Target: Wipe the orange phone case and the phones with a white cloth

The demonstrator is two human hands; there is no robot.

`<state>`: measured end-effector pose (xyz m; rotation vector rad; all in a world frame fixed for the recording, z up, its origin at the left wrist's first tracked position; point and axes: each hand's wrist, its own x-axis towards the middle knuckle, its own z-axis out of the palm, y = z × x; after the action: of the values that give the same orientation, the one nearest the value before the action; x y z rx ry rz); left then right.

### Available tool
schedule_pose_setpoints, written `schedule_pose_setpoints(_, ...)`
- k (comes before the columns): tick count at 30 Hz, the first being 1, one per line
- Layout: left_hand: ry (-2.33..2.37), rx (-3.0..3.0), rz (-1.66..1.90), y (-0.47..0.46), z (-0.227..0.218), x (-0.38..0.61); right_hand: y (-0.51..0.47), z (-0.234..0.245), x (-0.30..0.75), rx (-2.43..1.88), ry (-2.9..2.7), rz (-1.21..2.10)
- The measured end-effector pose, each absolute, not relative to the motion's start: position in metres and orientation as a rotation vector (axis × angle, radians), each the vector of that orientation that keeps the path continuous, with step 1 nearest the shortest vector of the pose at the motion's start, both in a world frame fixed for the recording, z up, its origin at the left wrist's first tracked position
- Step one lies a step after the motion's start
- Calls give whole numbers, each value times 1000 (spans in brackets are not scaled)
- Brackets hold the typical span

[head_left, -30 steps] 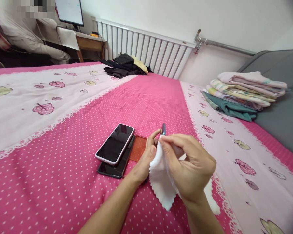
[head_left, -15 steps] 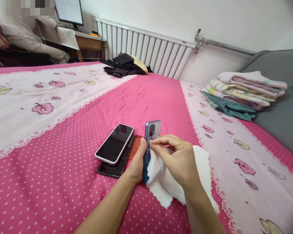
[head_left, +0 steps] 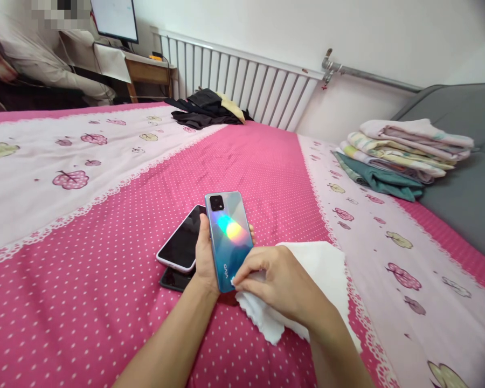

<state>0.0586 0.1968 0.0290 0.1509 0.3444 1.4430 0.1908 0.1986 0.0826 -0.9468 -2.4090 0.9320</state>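
A shiny blue smartphone rests in my left hand, its back and camera block facing me. My fingers wrap round its two long sides. My right hand pinches a corner of a white cloth against the lower right edge of the phone's back. Beneath the hand the cloth hangs down, and more white cloth spreads on the bed to the right. Left of my left hand, a phone with a pale rim lies on top of a dark phone. A reddish thing under the held phone is mostly hidden.
The bed has a pink dotted bedspread. Dark clothes lie at its far edge before a white radiator. Folded fabrics are stacked at right by a grey headboard. A person sits at a desk at far left.
My left hand has turned the blue phone from edge-on to show its back. My right hand, still pinching the cloth, has moved from near the camera down to the lower edge.
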Motion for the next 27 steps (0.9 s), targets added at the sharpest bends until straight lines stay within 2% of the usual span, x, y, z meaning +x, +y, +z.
schedule_pose_setpoints(5, 278, 139, 1435, 199, 26, 54, 192, 93, 204, -871, -2670, 1003)
schedule_pose_setpoints(9, 194, 151, 1374, 200, 26, 51, 199, 105, 227, -879, -2567, 1059)
schedule_pose_setpoints(14, 237, 219, 1300, 196, 29, 52, 225, 99, 252, -1428, -1973, 337)
schedule_pose_setpoints(17, 266, 256, 1224, 194, 32, 55, 232, 93, 247, -1449, -1722, 151)
schedule_pose_setpoints(22, 249, 321, 1075, 192, 33, 60, 224, 88, 221, -1153, -1622, 419)
schedule_pose_setpoints(27, 272, 320, 1053, 192, 31, 62, 221, 85, 212, -1078, -1685, 575)
